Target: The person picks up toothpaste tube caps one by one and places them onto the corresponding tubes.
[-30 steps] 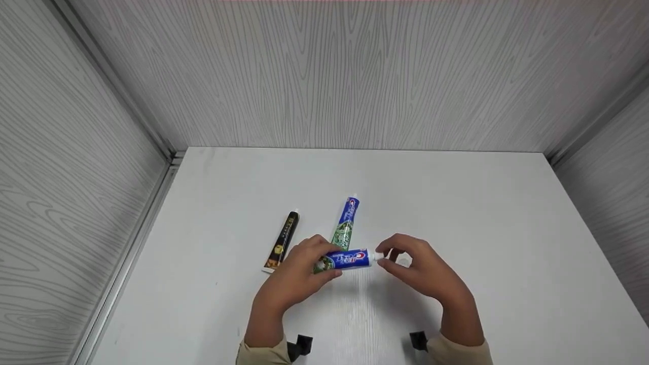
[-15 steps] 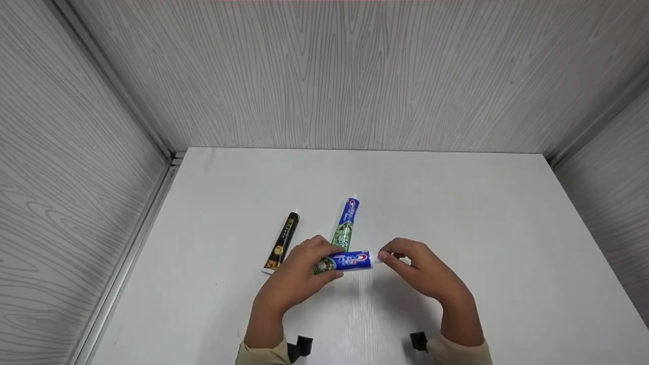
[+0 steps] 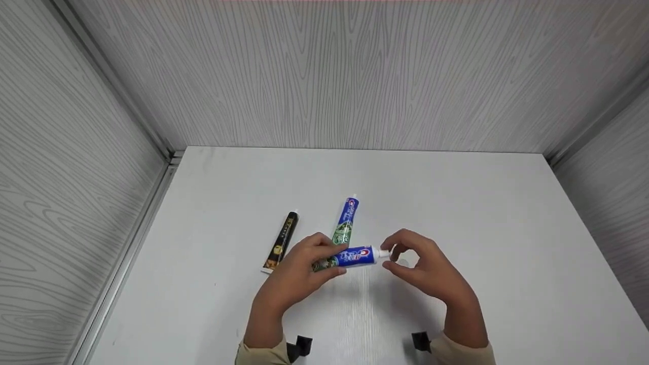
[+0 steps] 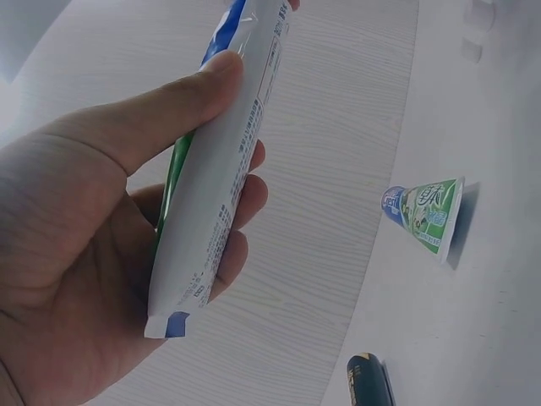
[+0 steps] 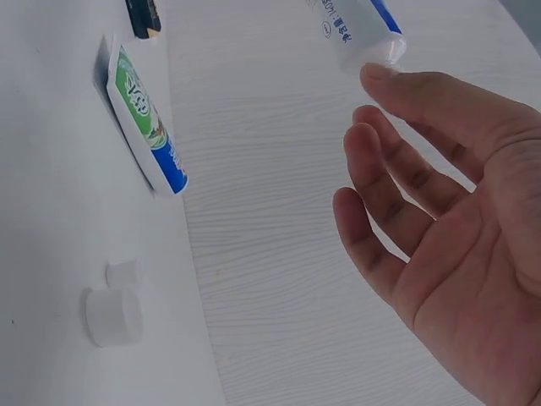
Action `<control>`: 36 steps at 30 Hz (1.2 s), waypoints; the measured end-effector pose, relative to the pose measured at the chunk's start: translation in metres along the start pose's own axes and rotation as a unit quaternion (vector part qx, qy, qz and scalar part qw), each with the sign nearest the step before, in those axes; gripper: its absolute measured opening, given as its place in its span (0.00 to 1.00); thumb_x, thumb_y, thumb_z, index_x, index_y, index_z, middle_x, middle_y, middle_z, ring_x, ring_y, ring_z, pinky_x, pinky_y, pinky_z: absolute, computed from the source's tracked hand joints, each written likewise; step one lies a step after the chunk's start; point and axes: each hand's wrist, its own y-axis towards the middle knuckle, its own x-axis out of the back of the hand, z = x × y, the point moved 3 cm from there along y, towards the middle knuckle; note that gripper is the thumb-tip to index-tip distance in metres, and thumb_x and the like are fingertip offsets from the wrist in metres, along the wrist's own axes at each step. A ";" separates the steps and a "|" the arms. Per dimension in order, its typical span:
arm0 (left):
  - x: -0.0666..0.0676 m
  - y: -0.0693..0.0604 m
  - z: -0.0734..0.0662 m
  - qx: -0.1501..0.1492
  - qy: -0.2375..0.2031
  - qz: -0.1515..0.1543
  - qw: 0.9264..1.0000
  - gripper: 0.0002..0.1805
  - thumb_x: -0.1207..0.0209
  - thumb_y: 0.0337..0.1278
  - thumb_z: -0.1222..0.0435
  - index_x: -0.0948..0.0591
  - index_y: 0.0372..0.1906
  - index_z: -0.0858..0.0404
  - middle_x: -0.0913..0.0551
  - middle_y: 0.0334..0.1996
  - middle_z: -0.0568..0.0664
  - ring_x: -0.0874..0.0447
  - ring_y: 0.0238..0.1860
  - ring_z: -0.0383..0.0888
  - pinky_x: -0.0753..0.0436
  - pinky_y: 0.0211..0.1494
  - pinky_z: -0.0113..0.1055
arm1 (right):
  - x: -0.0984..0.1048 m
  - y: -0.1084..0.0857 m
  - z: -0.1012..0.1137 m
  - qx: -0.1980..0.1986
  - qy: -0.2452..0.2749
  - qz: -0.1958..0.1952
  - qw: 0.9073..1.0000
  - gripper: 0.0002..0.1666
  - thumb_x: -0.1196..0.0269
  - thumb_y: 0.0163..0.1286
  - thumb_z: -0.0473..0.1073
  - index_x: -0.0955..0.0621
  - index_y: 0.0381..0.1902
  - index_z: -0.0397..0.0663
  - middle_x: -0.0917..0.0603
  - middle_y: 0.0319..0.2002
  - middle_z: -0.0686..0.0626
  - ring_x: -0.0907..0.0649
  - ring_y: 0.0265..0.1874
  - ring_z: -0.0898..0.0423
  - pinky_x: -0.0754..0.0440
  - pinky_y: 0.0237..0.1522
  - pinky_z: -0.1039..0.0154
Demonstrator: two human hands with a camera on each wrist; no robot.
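My left hand point(image 3: 299, 271) grips a blue, green and white toothpaste tube point(image 3: 356, 256) around its lower half, raised above the table and lying crosswise. Its white cap point(image 3: 384, 253) points right, between the thumb and index finger of my right hand point(image 3: 426, 261). Those fingertips stand spread around the cap; the thumb looks slightly apart from it. In the right wrist view the thumb hides the cap, and the other fingers hang loosely bent. A second blue-green tube point(image 3: 347, 218) lies behind the held one. To the left lies a black tube point(image 3: 282, 241).
In the right wrist view, a larger white cap-like piece point(image 5: 114, 317) and a smaller white one point(image 5: 123, 272) rest on the white table point(image 3: 481, 213). Grey wood-grain panels point(image 3: 324, 76) rise behind the table and at both sides.
Half a second ago my right fingertips were closed together at the cap; now they are spread around it. The held tube has shifted slightly right and away. The lying tubes have not moved.
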 end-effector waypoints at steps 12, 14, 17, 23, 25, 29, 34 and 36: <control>-0.001 0.000 0.001 -0.018 0.007 -0.001 1.000 0.25 0.29 0.67 0.54 0.16 0.67 0.46 0.19 0.49 0.38 0.24 0.47 0.38 0.20 0.50 0.33 | -0.001 0.000 -0.006 -0.021 0.003 0.027 0.999 0.05 0.35 0.80 0.52 0.12 0.46 0.65 0.12 0.42 0.61 0.16 0.41 0.58 0.16 0.46 0.61; -0.001 0.000 0.001 -0.019 0.008 -0.001 1.000 0.25 0.29 0.66 0.54 0.15 0.67 0.46 0.19 0.49 0.37 0.23 0.48 0.38 0.20 0.51 0.34 | -0.002 0.001 -0.007 -0.025 0.006 0.034 0.999 0.07 0.37 0.81 0.51 0.12 0.43 0.65 0.13 0.40 0.60 0.17 0.40 0.58 0.17 0.45 0.62; -0.001 0.000 0.001 -0.016 0.012 0.001 1.000 0.25 0.29 0.66 0.53 0.16 0.67 0.45 0.18 0.49 0.37 0.23 0.48 0.39 0.19 0.51 0.34 | -0.002 0.001 -0.007 -0.033 0.012 0.043 0.998 0.09 0.39 0.83 0.50 0.13 0.42 0.63 0.14 0.38 0.58 0.17 0.38 0.55 0.17 0.42 0.62; 0.000 0.000 0.001 -0.012 0.009 0.001 1.000 0.25 0.29 0.66 0.54 0.16 0.67 0.45 0.19 0.49 0.38 0.23 0.49 0.39 0.19 0.51 0.33 | 0.001 0.001 -0.005 -0.045 0.003 0.028 0.999 0.10 0.41 0.84 0.52 0.12 0.47 0.62 0.13 0.41 0.59 0.15 0.42 0.52 0.15 0.47 0.60; 0.000 0.000 0.001 -0.014 0.008 0.000 1.000 0.25 0.29 0.67 0.54 0.15 0.67 0.45 0.19 0.49 0.39 0.23 0.49 0.39 0.19 0.50 0.33 | 0.003 0.000 -0.004 -0.029 -0.001 0.011 1.000 0.08 0.39 0.82 0.50 0.13 0.49 0.63 0.12 0.45 0.61 0.15 0.44 0.56 0.15 0.50 0.60; 0.001 0.000 0.000 -0.018 0.014 -0.004 1.000 0.25 0.29 0.67 0.54 0.15 0.67 0.45 0.18 0.49 0.39 0.23 0.48 0.38 0.19 0.50 0.33 | 0.005 -0.001 0.001 0.024 0.004 -0.015 1.000 0.11 0.30 0.75 0.41 0.14 0.51 0.63 0.11 0.48 0.61 0.14 0.43 0.59 0.14 0.51 0.61; 0.002 -0.001 -0.001 -0.020 0.016 -0.008 1.000 0.25 0.29 0.66 0.54 0.15 0.67 0.46 0.18 0.50 0.39 0.23 0.47 0.38 0.18 0.50 0.33 | 0.004 -0.001 0.003 0.039 0.008 -0.014 0.999 0.23 0.25 0.65 0.31 0.14 0.49 0.64 0.12 0.47 0.62 0.14 0.40 0.59 0.14 0.50 0.62; 0.002 -0.001 -0.001 -0.020 0.013 -0.007 1.000 0.24 0.29 0.66 0.54 0.15 0.67 0.46 0.18 0.49 0.38 0.23 0.47 0.38 0.18 0.50 0.33 | 0.003 -0.001 0.003 0.039 0.009 -0.012 0.999 0.23 0.25 0.64 0.29 0.14 0.48 0.63 0.13 0.46 0.62 0.14 0.40 0.59 0.14 0.49 0.63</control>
